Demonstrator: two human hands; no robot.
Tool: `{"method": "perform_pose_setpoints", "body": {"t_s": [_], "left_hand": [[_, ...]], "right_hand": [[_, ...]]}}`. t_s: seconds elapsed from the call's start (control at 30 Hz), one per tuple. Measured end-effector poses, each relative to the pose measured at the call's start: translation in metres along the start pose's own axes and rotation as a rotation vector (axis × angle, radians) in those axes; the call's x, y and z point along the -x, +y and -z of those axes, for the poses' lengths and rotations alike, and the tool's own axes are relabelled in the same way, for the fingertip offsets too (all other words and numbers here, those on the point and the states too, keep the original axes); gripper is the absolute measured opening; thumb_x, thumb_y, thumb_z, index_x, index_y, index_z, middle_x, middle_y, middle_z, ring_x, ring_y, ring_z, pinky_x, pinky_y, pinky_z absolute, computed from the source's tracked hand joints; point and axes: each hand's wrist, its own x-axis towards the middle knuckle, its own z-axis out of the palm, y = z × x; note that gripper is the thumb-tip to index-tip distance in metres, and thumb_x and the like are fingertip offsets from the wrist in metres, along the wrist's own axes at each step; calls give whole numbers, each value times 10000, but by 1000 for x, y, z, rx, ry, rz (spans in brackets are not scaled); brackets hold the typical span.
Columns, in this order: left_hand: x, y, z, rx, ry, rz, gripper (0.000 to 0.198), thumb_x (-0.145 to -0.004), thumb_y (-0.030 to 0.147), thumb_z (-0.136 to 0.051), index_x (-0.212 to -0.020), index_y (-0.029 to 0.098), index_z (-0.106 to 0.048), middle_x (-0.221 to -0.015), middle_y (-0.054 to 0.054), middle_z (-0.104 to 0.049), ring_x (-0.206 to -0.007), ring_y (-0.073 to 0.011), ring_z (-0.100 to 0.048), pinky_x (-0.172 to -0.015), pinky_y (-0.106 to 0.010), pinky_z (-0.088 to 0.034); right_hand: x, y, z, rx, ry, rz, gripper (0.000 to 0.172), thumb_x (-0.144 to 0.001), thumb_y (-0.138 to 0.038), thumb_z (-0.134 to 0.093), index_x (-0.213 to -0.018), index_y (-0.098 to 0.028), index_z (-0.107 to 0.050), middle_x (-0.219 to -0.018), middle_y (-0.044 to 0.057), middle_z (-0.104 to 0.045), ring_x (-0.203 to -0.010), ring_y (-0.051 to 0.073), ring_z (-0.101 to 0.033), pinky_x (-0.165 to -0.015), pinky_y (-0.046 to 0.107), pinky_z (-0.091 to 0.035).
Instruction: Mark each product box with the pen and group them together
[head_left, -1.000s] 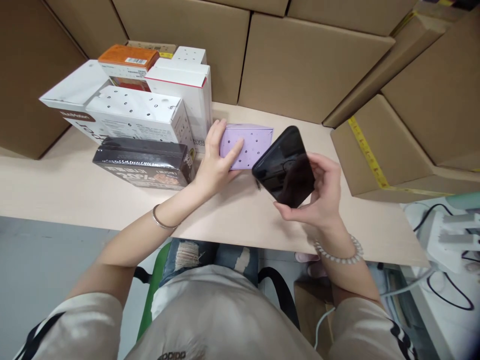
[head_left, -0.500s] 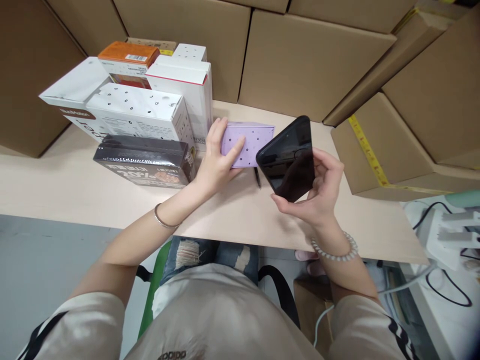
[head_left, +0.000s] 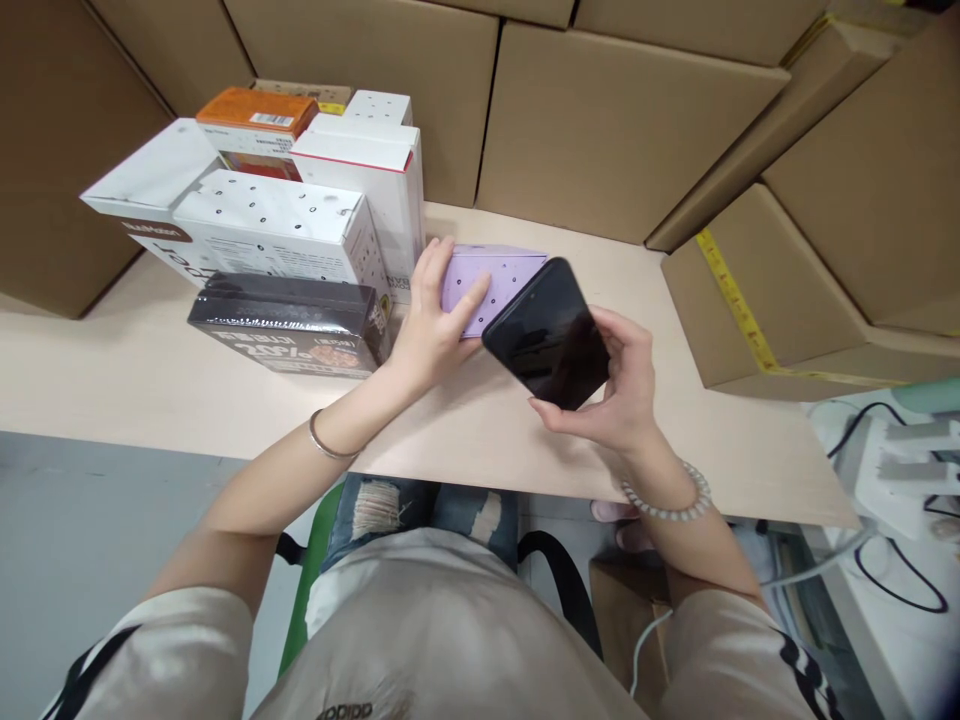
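Observation:
A small purple box (head_left: 491,280) with a dotted pattern stands on the light wooden table (head_left: 420,430). My left hand (head_left: 439,320) grips its left side, with the thumb across the face toward me. In my right hand (head_left: 626,385) is a black smartphone (head_left: 551,335), tilted, held between thumb and fingers. The phone's left corner overlaps the lower right of the purple box in view; whether they touch I cannot tell. Left of my left hand is a dark, film-wrapped box (head_left: 289,320) with a picture on its front.
Behind the dark box stand a white dotted box (head_left: 274,220), a tall white box (head_left: 360,160) and an orange-topped box (head_left: 259,110). Large cardboard boxes (head_left: 622,130) line the table's back. At the right are a taped carton (head_left: 757,290) and a white power strip (head_left: 892,475) with cables.
My right hand has moved left and slightly down with the smartphone, which now covers part of the purple box and the pen-like dark stick seen before. My left hand stays on the box.

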Motion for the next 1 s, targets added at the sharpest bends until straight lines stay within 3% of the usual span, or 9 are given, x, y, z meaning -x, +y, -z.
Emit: {"method": "perform_pose_setpoints", "body": {"t_s": [0.1,0.2,0.3,0.43,0.57,0.73,0.93,1.0], "left_hand": [[-1,5,6,8,-24,45,763,-1009,702,-567,-1654,440,-256,-1723,-77,-280,-1675,-386,-302,-1337,-683,-364],[0,14,14,-51,-75,-19,868,-939,591,-729,-1657,374,-293,-1722,-126,-246,-1671,-451,-261,-1331,-707,-354],[1,22,21,-104,-69,-35,1036,-870,424,-828,-1699,276,-224,-1665,-208,-295,-1629,-493,-307,-1319,-732,-347],[2,27,25,-87,-59,-63,1083,-840,301,-834,-1711,232,-193,-1605,-233,-331,-1605,-499,-336,-1312,-715,-364],[3,28,27,-90,-98,-46,1070,-812,234,-837,-1686,252,-219,-1604,-229,-320,-1606,-496,-332,-1300,-719,-376],[6,29,22,-112,-59,-72,1026,-801,245,-831,-1650,233,-254,-1588,-231,-348,-1587,-501,-343,-1279,-766,-374],[9,27,19,-175,-11,-116,976,-807,338,-854,-1609,221,-309,-1444,-199,-495,-1482,-483,-471,-1207,-756,-470],[8,29,22,-184,-1,-140,962,-832,383,-842,-1607,199,-304,-1428,-204,-509,-1469,-484,-490,-1179,-752,-501]], "right_hand": [[-4,-6,6,-53,-321,-43,943,-704,-417,-877,-1526,-331,-421,-1370,87,-686,-1192,339,-730,-949,493,-633],[-5,-14,4,-57,-704,-92,795,-739,-359,-842,-1458,-310,-506,-1308,66,-736,-1100,314,-765,-865,431,-621],[-1,-18,-8,7,-895,-118,724,-748,-358,-815,-1414,-249,-552,-1269,92,-734,-1040,321,-766,-811,422,-600],[4,-19,-21,80,-911,-184,716,-742,-396,-822,-1386,-207,-572,-1284,129,-703,-1040,336,-747,-810,436,-590],[5,-23,-28,162,-855,-238,603,-722,-409,-842,-1241,-196,-621,-1154,125,-712,-976,333,-710,-813,462,-588],[10,-28,-41,247,-795,-217,501,-739,-452,-851,-1102,-171,-651,-1101,174,-683,-987,361,-665,-828,510,-600],[7,-28,-41,150,-806,-192,668,-834,-557,-831,-1314,-128,-652,-1234,206,-693,-1123,399,-669,-992,607,-591],[3,-22,-31,71,-745,-252,556,-943,-568,-711,-1319,-161,-665,-1262,188,-712,-1157,380,-683,-1023,602,-587]]}}
